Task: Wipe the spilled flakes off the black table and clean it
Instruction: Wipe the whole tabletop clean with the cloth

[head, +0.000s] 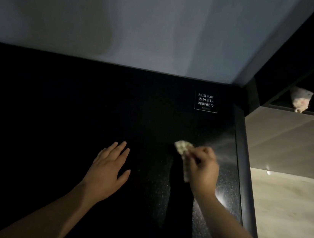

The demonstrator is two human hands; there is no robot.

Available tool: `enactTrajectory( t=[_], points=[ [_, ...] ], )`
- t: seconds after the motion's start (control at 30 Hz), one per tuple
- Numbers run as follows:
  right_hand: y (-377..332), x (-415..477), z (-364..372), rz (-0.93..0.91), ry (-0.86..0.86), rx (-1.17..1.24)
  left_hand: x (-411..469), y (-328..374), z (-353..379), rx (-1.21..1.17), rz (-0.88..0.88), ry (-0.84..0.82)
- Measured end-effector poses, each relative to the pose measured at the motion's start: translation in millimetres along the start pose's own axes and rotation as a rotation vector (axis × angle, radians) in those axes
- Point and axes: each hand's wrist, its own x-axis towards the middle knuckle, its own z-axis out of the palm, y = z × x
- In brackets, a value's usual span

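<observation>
The pale, patterned wiping cloth (182, 152) is bunched in your right hand (203, 169), whose fingers (203, 152) are clenched around it. You hold it low over the glossy black counter (54, 105), near its right edge. Fine pale specks glint on the surface around that hand; you cannot tell whether they are flakes. Your left hand (108, 170) lies flat on the counter nearby, fingers straight and released. A small black sign with white lettering (206, 101) sits farther back.

White-lettered sign (206, 101), pale wall (125, 18), wooden floor (289, 216)
</observation>
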Motion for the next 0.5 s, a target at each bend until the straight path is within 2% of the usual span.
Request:
enactTrajectory(
  t=[0.07,0.2,0.33,0.47,0.5],
  points=[
    [1,20,0,0.035,0.057,-0.064,-1,-2,3,0.012,0.004,0.0],
    [4,13,14,0.037,-0.021,-0.172,-1,-2,7,0.004,0.008,-0.003],
    [3,-50,14,-0.044,-0.058,-0.153,-2,-3,6,-0.004,0.009,-0.014],
    [-4,-86,1,-0.027,-0.253,-0.033,-4,-1,3,0.019,0.012,-0.023],
    [-7,-85,-3,-0.024,-0.258,-0.014,-5,-1,2,0.016,0.016,-0.022]
  ],
)
